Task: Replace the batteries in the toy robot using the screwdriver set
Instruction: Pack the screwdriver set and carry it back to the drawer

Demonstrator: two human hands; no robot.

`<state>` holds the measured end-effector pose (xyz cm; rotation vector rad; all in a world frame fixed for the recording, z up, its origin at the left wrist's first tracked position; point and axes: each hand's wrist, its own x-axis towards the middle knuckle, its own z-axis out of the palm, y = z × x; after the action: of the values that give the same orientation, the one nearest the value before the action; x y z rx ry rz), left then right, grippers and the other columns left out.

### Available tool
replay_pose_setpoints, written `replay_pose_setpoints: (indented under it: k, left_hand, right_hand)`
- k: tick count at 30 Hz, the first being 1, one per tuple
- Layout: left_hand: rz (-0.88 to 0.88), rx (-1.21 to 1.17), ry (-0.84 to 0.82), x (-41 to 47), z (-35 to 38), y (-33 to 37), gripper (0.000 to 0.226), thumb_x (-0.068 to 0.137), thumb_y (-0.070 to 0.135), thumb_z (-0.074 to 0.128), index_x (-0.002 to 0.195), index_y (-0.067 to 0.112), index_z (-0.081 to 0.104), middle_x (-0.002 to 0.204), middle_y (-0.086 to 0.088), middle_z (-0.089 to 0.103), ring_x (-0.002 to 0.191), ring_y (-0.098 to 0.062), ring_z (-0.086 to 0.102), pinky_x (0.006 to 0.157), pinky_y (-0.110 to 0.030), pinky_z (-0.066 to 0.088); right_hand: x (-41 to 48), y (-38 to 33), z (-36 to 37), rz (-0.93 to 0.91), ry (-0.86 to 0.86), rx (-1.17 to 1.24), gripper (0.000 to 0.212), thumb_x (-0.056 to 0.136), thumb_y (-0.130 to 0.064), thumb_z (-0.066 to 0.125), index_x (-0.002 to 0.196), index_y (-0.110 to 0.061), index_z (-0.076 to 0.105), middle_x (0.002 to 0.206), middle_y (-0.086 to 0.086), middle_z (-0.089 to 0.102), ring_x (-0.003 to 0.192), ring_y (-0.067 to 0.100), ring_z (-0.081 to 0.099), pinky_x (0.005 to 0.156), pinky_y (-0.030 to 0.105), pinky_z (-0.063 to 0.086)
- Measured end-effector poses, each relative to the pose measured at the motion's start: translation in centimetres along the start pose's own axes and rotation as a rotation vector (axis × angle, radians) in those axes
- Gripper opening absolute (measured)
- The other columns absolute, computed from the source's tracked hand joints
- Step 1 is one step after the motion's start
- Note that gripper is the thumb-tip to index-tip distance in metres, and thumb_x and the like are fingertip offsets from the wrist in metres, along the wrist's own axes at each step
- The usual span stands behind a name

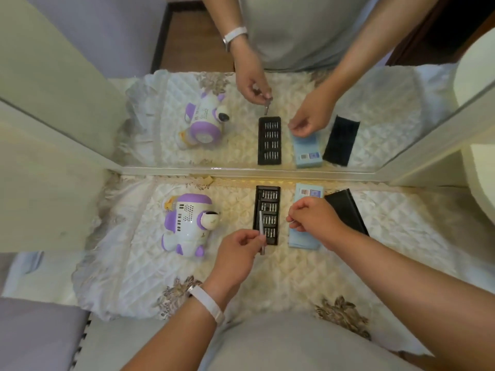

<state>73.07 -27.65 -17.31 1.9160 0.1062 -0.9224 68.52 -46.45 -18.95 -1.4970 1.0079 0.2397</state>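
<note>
A white and purple toy robot (187, 223) lies on its side on the quilted cloth, left of centre. The black screwdriver bit tray (267, 214) sits open to its right, rows of bits showing. My left hand (238, 250) pinches the slim grey screwdriver handle (262, 231) just over the tray's near left corner. My right hand (313, 218) hovers with curled fingers over a pale blue battery pack (305, 191); it seems to pinch something small, too small to make out. The tray's black lid (348, 210) lies further right.
A cream quilted cloth (267, 274) covers the table. A mirror (241, 116) stands upright along the table's far edge and repeats the whole scene. A round white object (482, 183) sits at the right edge. My white wristband (206, 303) is on the left wrist.
</note>
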Motion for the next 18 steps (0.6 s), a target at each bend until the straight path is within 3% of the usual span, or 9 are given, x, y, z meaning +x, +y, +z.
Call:
replay_pose_setpoints:
  k: [5,8,11,15,18]
  left_hand:
    - [0.011,0.068,0.186,3.5,1.6,0.6,0.006,0.091,0.020,0.070,0.085,0.020,0.071,0.077,0.004,0.072,0.069,-0.009,0.064,0.066,-0.022,0.050]
    - [0.008,0.145,0.240,4.9,2.0,0.2,0.012,0.090,0.022,0.069,0.078,0.025,0.065,0.070,0.007,0.069,0.066,-0.010,0.064,0.061,-0.025,0.048]
    - [0.007,0.215,0.269,6.1,2.4,-0.1,0.008,0.089,0.026,0.070,0.083,0.024,0.065,0.068,0.010,0.065,0.065,-0.009,0.062,0.055,-0.021,0.040]
    - [0.051,0.311,0.253,6.9,2.7,-0.7,0.010,0.090,0.031,0.069,0.085,0.022,0.065,0.074,0.004,0.068,0.069,-0.014,0.065,0.061,-0.030,0.049]
    - [0.067,0.384,0.240,7.2,2.7,-0.9,0.015,0.091,0.035,0.067,0.086,0.020,0.065,0.075,0.005,0.066,0.068,-0.013,0.063,0.060,-0.030,0.048]
  right_hand:
    - [2.8,0.1,0.8,-0.027,-0.029,-0.125,0.007,0.087,-0.010,0.061,0.084,-0.013,0.067,0.075,0.003,0.073,0.068,0.015,0.071,0.068,0.034,0.059]
    - [3.5,-0.1,1.4,-0.084,-0.041,-0.173,0.009,0.089,-0.012,0.061,0.084,-0.018,0.066,0.075,0.002,0.071,0.065,0.015,0.069,0.059,0.029,0.054]
    - [4.1,-0.1,2.0,-0.139,-0.047,-0.253,0.006,0.090,-0.016,0.062,0.088,-0.019,0.067,0.073,0.001,0.069,0.063,0.014,0.066,0.057,0.026,0.049]
    - [4.9,0.4,2.9,-0.173,-0.042,-0.334,0.004,0.088,-0.021,0.065,0.088,-0.021,0.069,0.072,-0.004,0.066,0.068,0.017,0.066,0.069,0.034,0.056]
    - [5.1,0.5,3.6,-0.161,-0.042,-0.352,0.005,0.089,-0.020,0.064,0.090,-0.021,0.068,0.072,-0.005,0.064,0.064,0.017,0.066,0.064,0.034,0.058]
